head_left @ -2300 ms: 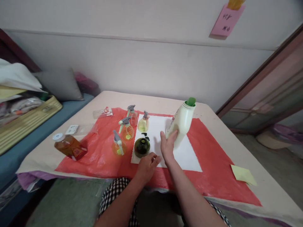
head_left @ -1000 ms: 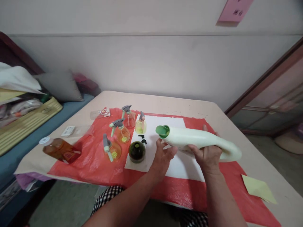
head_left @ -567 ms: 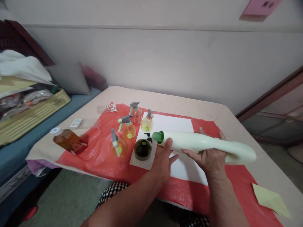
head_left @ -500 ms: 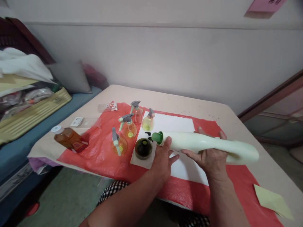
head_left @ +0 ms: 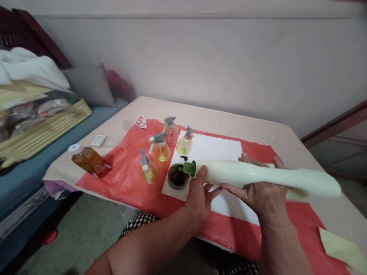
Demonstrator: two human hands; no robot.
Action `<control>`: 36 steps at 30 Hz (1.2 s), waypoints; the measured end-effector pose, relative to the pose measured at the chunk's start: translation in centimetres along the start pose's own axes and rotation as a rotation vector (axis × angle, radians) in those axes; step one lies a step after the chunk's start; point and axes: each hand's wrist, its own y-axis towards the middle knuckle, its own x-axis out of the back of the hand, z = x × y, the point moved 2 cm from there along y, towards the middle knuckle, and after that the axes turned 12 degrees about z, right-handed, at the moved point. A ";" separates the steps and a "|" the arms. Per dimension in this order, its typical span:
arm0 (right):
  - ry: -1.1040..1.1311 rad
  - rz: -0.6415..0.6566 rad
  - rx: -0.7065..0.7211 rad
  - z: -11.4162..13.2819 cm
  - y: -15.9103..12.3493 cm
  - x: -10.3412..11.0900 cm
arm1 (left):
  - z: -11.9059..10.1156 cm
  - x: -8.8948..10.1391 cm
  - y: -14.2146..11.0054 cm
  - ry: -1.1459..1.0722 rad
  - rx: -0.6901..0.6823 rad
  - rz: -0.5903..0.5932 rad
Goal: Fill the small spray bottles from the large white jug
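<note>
A large pale green-white jug (head_left: 237,172) lies nearly level in the air, its green pouring spout (head_left: 189,168) pointing left. My left hand (head_left: 199,191) grips it near the neck, the thumb on top. Farther back, my right hand (head_left: 263,191) is wrapped round its body. The spout is over the mouth of a dark round bottle (head_left: 177,176), which stands on a white sheet (head_left: 212,147). I cannot make out any stream of liquid. A small black pump top (head_left: 184,158) shows just behind the bottle, partly hidden by the spout.
Several spray bottles, one nearest me (head_left: 148,170), stand left of the dark bottle. A bottle of amber liquid (head_left: 90,160) lies tilted at the left on red plastic sheeting (head_left: 129,183). Yellow paper (head_left: 341,246) lies at the right. A bed with a grey pillow (head_left: 88,84) adjoins the table.
The upright jug was tipped over to the left, and my left hand took hold near its neck. Its spout has since moved left to the dark bottle's mouth. The view has shifted down.
</note>
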 end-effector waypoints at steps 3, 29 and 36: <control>0.011 0.012 -0.006 0.2 0.1 0.0 | -0.2 0.1 0.1 -0.013 -0.025 0.025; -0.222 0.214 -0.094 0.9 1.6 1.9 | -0.4 0.8 0.6 0.035 0.022 0.021; -0.174 0.207 -0.090 0.9 2.0 2.0 | -0.5 0.6 0.4 0.041 0.028 0.011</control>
